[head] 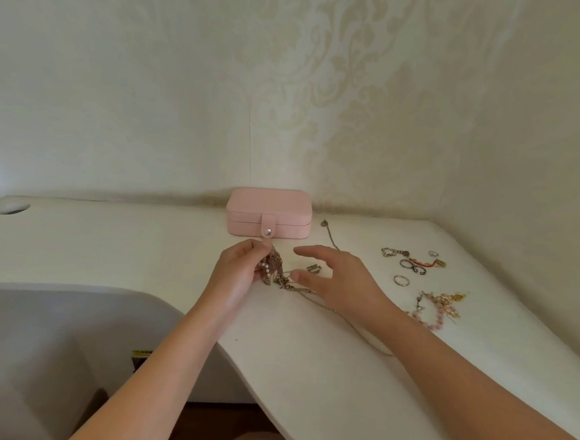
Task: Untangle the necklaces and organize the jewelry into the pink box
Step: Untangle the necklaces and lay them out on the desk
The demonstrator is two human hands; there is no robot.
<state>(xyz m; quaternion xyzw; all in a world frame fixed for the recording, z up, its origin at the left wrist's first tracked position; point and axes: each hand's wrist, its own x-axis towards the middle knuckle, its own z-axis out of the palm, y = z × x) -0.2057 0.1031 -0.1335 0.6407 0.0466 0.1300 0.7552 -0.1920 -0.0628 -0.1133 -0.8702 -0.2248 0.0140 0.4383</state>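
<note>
left hand (pixel 240 268) holds up tangle of necklaces (pixel 273 268), right hand (pixel 332 277) poised beside it
left hand pinches the tangle just off the surface (pixel 108 241), likely so strands hang apart. right hand spread wide, holding nothing. pink box (pixel 269 213) snapped shut, far centre by the wall. loose rings and bracelets (pixel 412 265) lie to the right.

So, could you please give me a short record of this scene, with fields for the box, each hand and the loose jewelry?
box: pink box, lid closed, at the back of the table
left hand: left hand pinches the tangled necklaces
right hand: right hand open, holds nothing, beside the tangle
loose items: silver ring and pink bead bracelet among pieces lying to the right
</note>
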